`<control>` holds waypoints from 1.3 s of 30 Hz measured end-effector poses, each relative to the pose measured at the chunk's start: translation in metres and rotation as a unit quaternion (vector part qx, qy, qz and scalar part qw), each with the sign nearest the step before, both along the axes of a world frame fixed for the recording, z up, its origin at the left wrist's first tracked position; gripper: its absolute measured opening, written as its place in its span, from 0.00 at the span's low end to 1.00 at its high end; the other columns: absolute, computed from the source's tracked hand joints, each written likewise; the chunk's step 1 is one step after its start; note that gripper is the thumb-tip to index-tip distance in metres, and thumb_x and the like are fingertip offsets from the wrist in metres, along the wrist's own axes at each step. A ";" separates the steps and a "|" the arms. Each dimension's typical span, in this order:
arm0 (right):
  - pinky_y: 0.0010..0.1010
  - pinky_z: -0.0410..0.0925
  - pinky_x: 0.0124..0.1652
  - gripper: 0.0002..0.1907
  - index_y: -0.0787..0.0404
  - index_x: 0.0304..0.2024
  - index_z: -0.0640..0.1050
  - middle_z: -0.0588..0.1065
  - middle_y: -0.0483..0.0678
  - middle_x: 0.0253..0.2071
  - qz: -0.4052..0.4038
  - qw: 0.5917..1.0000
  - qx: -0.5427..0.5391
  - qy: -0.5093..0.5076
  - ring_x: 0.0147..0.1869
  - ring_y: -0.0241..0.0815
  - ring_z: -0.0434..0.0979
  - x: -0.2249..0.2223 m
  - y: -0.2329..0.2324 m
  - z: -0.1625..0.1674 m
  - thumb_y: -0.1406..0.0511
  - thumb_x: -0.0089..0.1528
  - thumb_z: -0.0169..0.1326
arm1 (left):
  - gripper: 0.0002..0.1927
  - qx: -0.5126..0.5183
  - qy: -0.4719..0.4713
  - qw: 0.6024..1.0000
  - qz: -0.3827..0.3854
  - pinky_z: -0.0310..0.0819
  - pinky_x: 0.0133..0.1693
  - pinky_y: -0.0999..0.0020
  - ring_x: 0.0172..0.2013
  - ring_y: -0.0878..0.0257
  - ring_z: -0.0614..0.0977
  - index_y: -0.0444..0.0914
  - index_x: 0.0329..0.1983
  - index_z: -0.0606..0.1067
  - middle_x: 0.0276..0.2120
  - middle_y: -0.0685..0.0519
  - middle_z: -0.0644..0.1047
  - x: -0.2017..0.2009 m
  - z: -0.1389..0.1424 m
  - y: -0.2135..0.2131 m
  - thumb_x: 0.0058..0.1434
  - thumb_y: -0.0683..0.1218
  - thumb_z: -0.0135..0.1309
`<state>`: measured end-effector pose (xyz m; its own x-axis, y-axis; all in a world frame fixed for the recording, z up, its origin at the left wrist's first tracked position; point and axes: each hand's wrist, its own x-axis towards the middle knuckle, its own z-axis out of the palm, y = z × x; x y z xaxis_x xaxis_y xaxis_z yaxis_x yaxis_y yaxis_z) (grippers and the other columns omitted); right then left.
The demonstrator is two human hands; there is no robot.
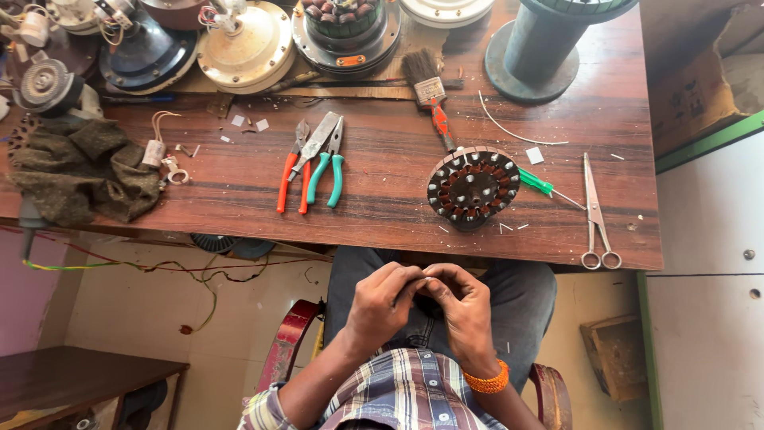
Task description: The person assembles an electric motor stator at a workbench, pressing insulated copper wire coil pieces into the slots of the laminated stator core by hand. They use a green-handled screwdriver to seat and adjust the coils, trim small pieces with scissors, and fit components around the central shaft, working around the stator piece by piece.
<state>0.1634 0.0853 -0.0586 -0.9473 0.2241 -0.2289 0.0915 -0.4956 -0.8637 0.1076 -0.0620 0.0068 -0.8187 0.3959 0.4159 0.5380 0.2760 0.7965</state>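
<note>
Sitting at the tabletop (382, 207), left hand (383, 301) and right hand (465, 306) meeting over the lap, fingertips pressed together, pinching something too small to tell. Lying at twelve o'clock: wound stator (473, 187); at eleven, pliers (312, 163); at two, scissors (595, 213).

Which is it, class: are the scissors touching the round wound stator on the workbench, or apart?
Apart. The head view shows bare wood between the scissors and the stator.
</note>
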 end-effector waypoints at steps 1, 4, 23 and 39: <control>0.29 0.75 0.46 0.07 0.69 0.46 0.79 0.79 0.49 0.44 -0.008 0.999 -0.034 0.011 0.44 0.36 0.80 -0.002 -0.005 -0.004 0.71 0.66 0.57 | 0.07 -0.012 0.030 0.999 0.011 0.77 0.33 0.66 0.31 0.57 0.83 0.33 0.43 0.78 0.33 0.48 0.78 0.001 -0.002 0.001 0.62 0.34 0.58; 0.28 0.73 0.50 0.05 0.66 0.45 0.75 0.75 0.49 0.55 -0.026 0.984 -0.172 0.035 0.51 0.36 0.77 -0.006 -0.016 -0.009 0.70 0.67 0.55 | 0.08 0.006 0.015 0.999 0.050 0.78 0.34 0.67 0.33 0.58 0.83 0.32 0.45 0.79 0.35 0.47 0.79 0.004 -0.010 0.006 0.63 0.35 0.59; 0.32 0.71 0.35 0.06 0.65 0.48 0.72 0.71 0.46 0.46 -0.058 0.984 -0.084 0.143 0.36 0.38 0.73 -0.013 0.036 0.010 0.69 0.71 0.48 | 0.28 0.248 -0.215 0.938 -0.108 0.74 0.43 0.74 0.39 0.68 0.78 0.33 0.44 0.78 0.40 0.53 0.77 -0.009 -0.032 0.018 0.78 0.59 0.37; 0.20 0.63 0.24 0.13 0.64 0.54 0.73 0.66 0.41 0.26 -0.045 0.928 -0.333 0.158 0.24 0.31 0.64 -0.019 0.034 -0.020 0.61 0.77 0.44 | 0.12 0.312 -0.418 0.848 -0.091 0.78 0.39 0.75 0.40 0.70 0.79 0.32 0.52 0.74 0.40 0.53 0.78 -0.017 -0.057 0.044 0.70 0.43 0.58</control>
<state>0.1441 0.1198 -0.0790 -0.9749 0.2147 -0.0598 -0.1824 -0.9229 -0.3392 0.0905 -0.0182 -0.0507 -0.8797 0.4637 -0.1053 -0.2992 -0.3677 0.8805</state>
